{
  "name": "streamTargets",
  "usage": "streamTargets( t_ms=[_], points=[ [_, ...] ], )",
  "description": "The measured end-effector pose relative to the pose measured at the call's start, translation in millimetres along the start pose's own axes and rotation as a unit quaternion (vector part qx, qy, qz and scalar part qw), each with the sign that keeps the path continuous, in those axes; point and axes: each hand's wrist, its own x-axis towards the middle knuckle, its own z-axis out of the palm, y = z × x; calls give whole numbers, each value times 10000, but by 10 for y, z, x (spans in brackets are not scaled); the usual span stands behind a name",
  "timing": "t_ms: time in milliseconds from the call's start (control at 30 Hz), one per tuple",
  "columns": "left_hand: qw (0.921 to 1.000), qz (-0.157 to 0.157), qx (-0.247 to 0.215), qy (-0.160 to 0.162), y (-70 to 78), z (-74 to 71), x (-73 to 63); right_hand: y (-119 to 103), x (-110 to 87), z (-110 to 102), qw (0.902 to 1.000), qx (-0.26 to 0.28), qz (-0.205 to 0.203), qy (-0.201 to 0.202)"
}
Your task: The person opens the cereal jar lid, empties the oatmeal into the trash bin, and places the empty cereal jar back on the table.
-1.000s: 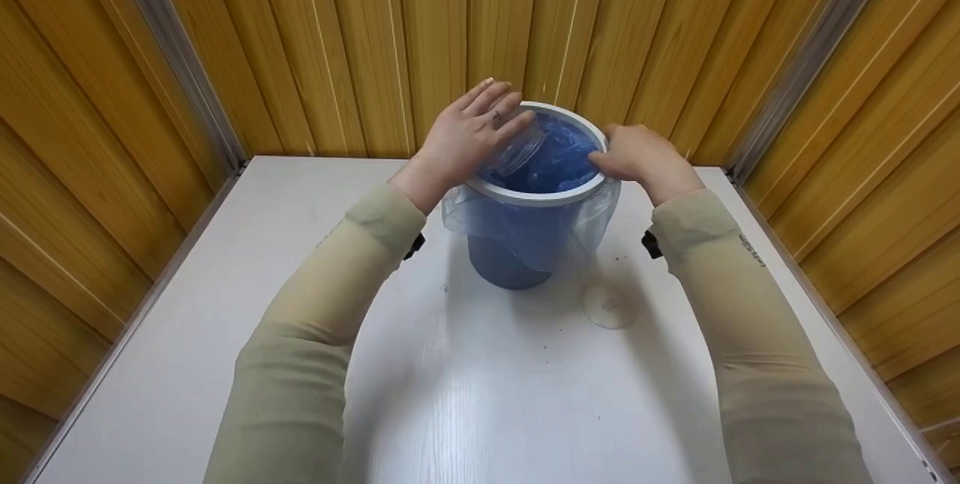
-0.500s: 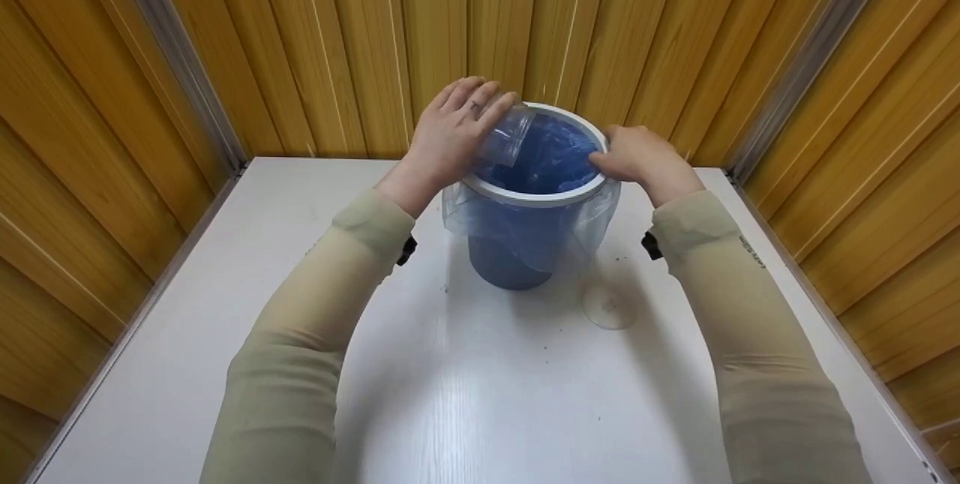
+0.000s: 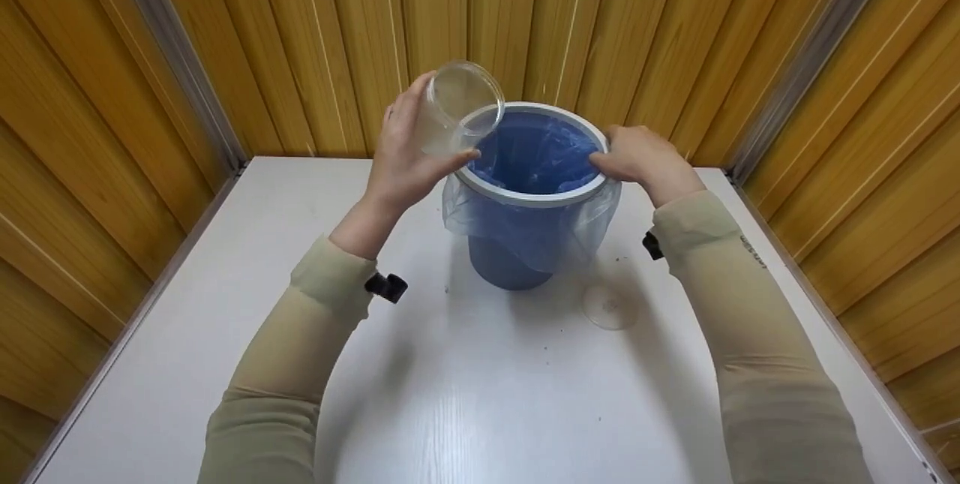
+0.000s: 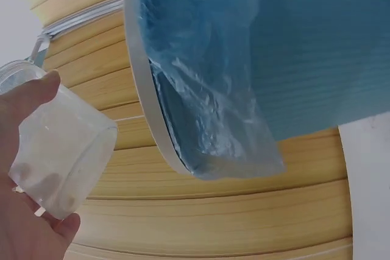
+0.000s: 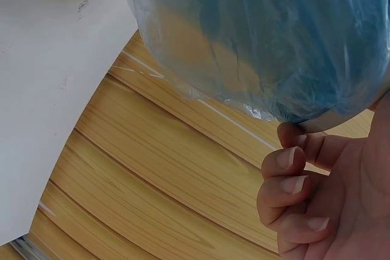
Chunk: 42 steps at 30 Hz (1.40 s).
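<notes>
My left hand (image 3: pixel 403 142) grips a clear plastic jar (image 4: pixel 67 141) around its side, thumb on one side and fingers on the other. The jar tilts at the left rim of a blue trash can (image 3: pixel 514 255), its open mouth facing up and toward the can; no contents show inside it. A thin blue plastic bag (image 4: pixel 213 108) lines the can and hangs over its white rim (image 3: pixel 536 199). My right hand (image 3: pixel 641 157) pinches that rim on the right, thumb inside and curled fingers (image 5: pixel 286 159) outside.
A clear round lid (image 3: pixel 610 306) lies flat on the white table (image 3: pixel 480 394) in front of the can. Small dark specks dot the tabletop nearby. Wood-patterned walls (image 3: pixel 345 49) enclose the back and sides.
My left hand has drawn the jar leftward out of the can's opening and turned it from mouth-down to mouth-up. The right hand holds the rim as before.
</notes>
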Motion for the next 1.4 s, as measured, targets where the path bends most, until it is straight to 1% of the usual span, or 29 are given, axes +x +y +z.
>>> streamTargets(
  t_ms=[67,100,167,200,300,333,400,467,600,700,1000,1233,1400],
  points=[
    [9980,-92,-626,-9,0,-13,-164,-2,-5,-9,10000,23,-4,-10],
    [9961,-180,-865,-66,-1,-8,-252,-2,-8,-15,10000,31,-5,-15],
    [9912,-356,-1259,-204,8,30,-435,6,-9,-26,10000,20,-2,-20],
    [9887,-486,-1384,-295,11,58,-528,9,-10,-29,10000,17,-5,-16],
    [9823,-907,-1544,-553,29,160,-784,25,-18,-42,10000,5,16,-21],
    [9804,-1000,-1581,-623,39,196,-856,31,-19,-43,10000,7,20,-18],
    [9770,-1146,-1632,-750,48,259,-975,39,-23,-45,10000,18,15,1],
    [9751,-1185,-1684,-822,53,319,-1065,48,-23,-45,10000,28,17,8],
    [9728,-1225,-1726,-940,28,447,-1189,70,-13,-46,10000,-43,-7,27],
    [9706,-1313,-1737,-1024,0,550,-1262,85,-6,-48,9999,-100,-19,25],
    [9637,-1496,-1796,-1293,-79,811,-1438,94,-4,-52,10000,-72,32,34],
    [9583,-1719,-1816,-1382,-174,919,-1622,80,-7,-11,10000,14,-5,18],
    [9559,-1781,-1826,-1457,-219,972,-1727,86,-16,-16,10000,61,13,26]
  ],
)
